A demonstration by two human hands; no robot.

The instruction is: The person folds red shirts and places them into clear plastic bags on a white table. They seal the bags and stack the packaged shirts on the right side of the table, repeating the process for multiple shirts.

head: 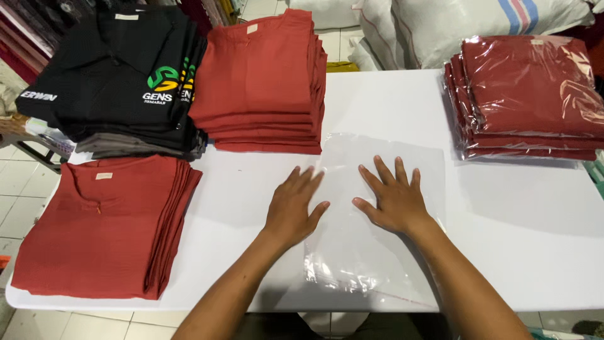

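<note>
At the middle of the white counter point(503, 252), near its front edge, lies a clear plastic bag point(377, 252), flat and empty, its near end crinkled and catching the light. Both hands press on it with fingers spread and palms down: the left hand point(294, 204) sits on the bag's left edge, partly on the bare counter, and the right hand point(393, 198) rests squarely on the film. Neither grip is closed on anything; both are open and flat.

The bag looks very light, thin and limp, and slippery against the smooth counter, so it would likely slide or wrinkle under a sideways push. A pinch at a corner or at the open edge seems the surest place to take hold, since the flat middle offers nothing to grasp.

Behind the bag, just touching its far edge, stands a stack of folded red shirts point(264, 82). Left of the bag lies another stack of red shirts point(104, 226), and behind that a pile of black shirts point(119, 75) with a green and yellow emblem. Right of the bag and further back sits a pile of bagged dark red shirts point(528, 94). White sacks point(440, 25) stand beyond the counter.
</note>
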